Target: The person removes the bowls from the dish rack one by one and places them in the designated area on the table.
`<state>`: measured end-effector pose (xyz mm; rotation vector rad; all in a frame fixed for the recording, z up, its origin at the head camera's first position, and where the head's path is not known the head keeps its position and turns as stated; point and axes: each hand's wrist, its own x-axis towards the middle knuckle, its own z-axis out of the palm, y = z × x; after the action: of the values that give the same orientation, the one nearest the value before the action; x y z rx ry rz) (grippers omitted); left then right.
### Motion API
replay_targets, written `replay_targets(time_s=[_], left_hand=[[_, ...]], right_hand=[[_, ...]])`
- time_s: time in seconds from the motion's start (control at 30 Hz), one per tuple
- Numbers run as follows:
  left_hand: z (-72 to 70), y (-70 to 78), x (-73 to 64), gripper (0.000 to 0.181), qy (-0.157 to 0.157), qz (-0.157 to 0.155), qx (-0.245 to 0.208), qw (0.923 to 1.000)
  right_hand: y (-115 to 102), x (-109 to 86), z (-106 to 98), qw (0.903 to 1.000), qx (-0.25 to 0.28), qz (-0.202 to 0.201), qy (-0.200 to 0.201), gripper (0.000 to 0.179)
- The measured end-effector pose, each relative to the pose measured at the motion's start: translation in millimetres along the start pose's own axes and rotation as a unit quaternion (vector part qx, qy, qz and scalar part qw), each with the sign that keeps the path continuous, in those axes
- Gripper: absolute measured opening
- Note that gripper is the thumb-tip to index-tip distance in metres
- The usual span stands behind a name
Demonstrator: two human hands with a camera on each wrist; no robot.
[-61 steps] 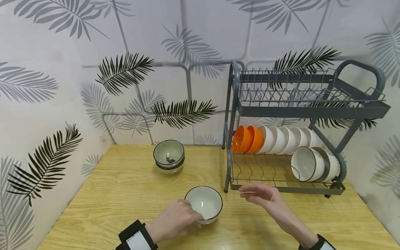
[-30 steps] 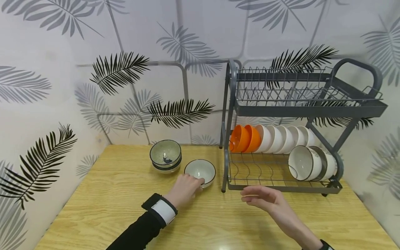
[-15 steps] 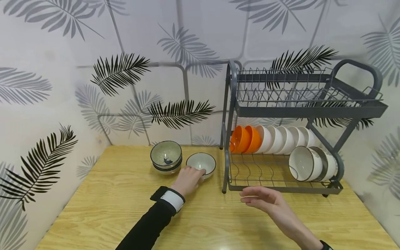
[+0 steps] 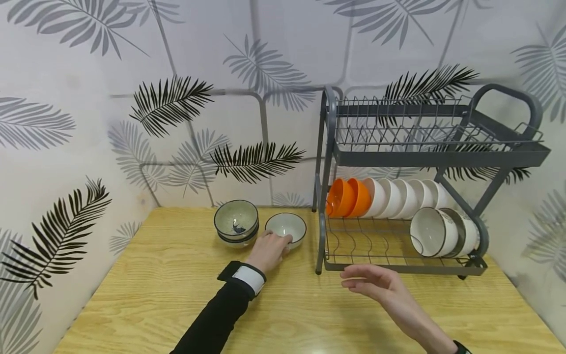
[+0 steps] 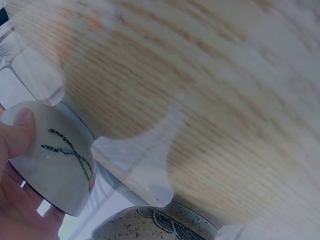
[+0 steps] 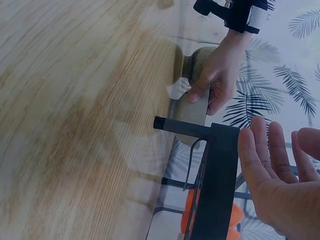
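A white bowl with a dark rim (image 4: 286, 224) stands near the back of the wooden table, left of the dish rack. My left hand (image 4: 268, 250) grips its near rim, thumb on the outer wall and fingers over the edge. In the left wrist view the bowl's outside (image 5: 60, 155) shows a green twig pattern. Just left of it stands a stack of speckled bowls (image 4: 236, 221) with dark rims. My right hand (image 4: 376, 285) holds nothing and hovers before the rack's front left corner, its fingers loosely bent.
The dark grey two-tier dish rack (image 4: 442, 158) stands at the right. Its lower tier holds orange bowls (image 4: 360, 197), several white bowls (image 4: 393, 197) and larger patterned bowls (image 4: 435, 232). A leaf-patterned wall (image 4: 247, 118) rises behind the table (image 4: 177, 275).
My left hand has moved the white bowl back from the table's front middle to beside the speckled stack, slowing over the last half second. The right hand has stayed almost still.
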<state>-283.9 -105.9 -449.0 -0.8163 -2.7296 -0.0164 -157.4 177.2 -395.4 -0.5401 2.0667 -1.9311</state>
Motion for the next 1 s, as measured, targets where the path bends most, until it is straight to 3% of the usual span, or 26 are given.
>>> replay_targets(time_s=[0.5,0.77,1.0], left_hand=[[2.0,1.4,-4.5,0.012,0.008,-0.012,-0.037,0.9992],[-1.4,5.6,-8.3,0.043,-0.005,-0.028,-0.041,0.9987],[-1.9,8.4,-15.9,0.055,-0.011,-0.025,-0.046,0.9986]], right_hand=[[1.8,-3.3,-4.7,0.9995,-0.022,-0.017,0.015,0.04],[0.6,-4.8,-7.1,0.9983,-0.03,-0.036,0.033,0.038],[-0.6,-4.7,-15.0,0.9937,-0.069,-0.071,0.051,0.033]])
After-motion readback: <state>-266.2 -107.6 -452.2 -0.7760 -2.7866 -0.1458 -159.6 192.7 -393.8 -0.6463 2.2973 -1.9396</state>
